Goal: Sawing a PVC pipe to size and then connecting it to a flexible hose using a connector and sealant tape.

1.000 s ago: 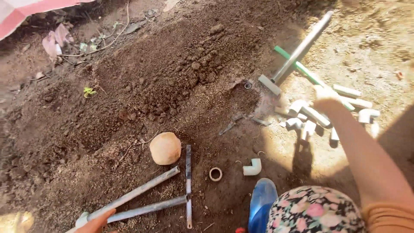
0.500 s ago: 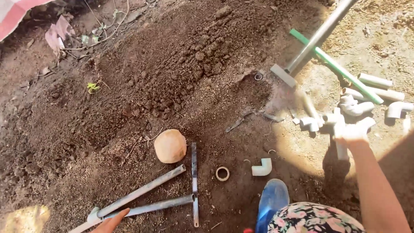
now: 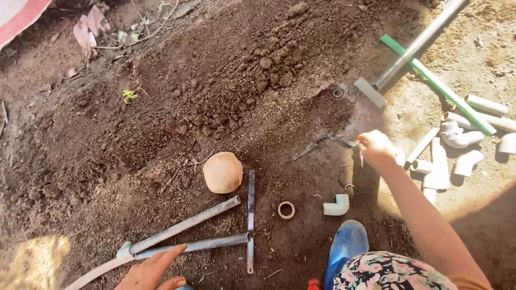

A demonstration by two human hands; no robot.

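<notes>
Open soil left of stone (image 3: 222, 172); pipe fittings (image 3: 450, 153) crowding right hand (image 3: 374, 147).

Dark tilled soil (image 3: 226, 80), sunlit sandy ground (image 3: 484, 53) right.

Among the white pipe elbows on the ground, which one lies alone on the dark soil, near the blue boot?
The small white elbow beside the tan ring, just above the blue boot. The other white fittings lie heaped on the paler ground, beyond the right hand.
</notes>
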